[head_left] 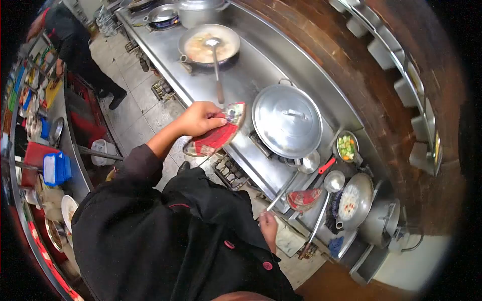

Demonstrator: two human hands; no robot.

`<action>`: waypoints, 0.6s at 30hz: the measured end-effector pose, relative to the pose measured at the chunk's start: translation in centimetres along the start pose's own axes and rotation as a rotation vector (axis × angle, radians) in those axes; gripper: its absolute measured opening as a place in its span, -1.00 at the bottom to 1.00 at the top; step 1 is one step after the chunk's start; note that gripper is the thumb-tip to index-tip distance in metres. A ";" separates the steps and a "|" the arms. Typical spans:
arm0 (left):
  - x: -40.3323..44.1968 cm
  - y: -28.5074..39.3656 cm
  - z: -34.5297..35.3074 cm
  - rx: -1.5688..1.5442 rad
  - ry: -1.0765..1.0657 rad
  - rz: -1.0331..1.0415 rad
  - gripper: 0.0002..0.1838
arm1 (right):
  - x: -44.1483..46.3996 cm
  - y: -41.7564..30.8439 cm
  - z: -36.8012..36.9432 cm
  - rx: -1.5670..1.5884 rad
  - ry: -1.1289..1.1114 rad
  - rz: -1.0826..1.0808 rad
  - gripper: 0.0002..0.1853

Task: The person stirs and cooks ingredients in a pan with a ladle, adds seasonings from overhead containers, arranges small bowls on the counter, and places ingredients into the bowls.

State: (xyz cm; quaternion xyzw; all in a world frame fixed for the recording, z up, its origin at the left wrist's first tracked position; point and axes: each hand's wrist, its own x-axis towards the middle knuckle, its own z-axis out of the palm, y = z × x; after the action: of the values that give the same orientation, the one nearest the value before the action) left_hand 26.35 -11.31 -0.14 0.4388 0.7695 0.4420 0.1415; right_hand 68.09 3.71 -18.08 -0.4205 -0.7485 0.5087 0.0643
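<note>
The left hand (203,118) is closed on a folded red cloth pad (216,136), held over the front edge of the steel tabletop (253,72) and apart from the big lidded pot (273,120). The right hand (268,228) is low, beside the end of a metal handle (282,192); I cannot tell whether it grips that or merely lies against it. A second red pad (303,199) lies near the wok.

As far as I can judge, things are partway along: food is in several pans, and no pan is being lifted. The wide pan (221,28) holds pale food with a long-handled ladle (216,67) resting in it, the small pan (335,146) has chopped green and orange vegetables, and the wok (365,193) contains something pale with red bits. The big pot is covered (so how far its contents have come is hidden). Nothing is being stirred or served by these hands; the pad touches no pot, so whatever handling it is meant for seems yet undone. Whether any food is cooked through, the view does not show
</note>
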 end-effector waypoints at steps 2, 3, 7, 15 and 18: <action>-0.8 -0.4 -2.7 0.182 0.066 -0.003 -0.70 | 0.8 0.1 2.4 -0.070 -0.117 0.015 -0.61; -1.1 -0.9 -4.1 0.370 0.102 -0.010 -0.72 | 1.4 0.2 3.8 0.248 -0.365 0.141 -0.55; 1.4 -8.5 -5.2 0.744 -0.013 -0.182 -0.71 | 2.6 -4.1 7.9 0.504 -0.679 0.427 -0.48; -6.8 -16.9 1.7 0.296 -0.115 0.064 -0.61 | 4.9 -14.9 15.3 -0.032 -0.677 0.234 -0.45; -13.6 -18.1 2.3 0.071 -0.477 -0.146 -0.55 | 6.0 -18.3 18.2 -0.194 -0.741 0.171 -0.44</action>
State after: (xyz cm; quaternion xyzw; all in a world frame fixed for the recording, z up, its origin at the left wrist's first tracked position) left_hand 25.60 -25.00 -18.28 0.4787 0.7589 0.2872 0.3353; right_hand 44.37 -7.32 -13.73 -0.2735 -0.7278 0.5564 -0.2931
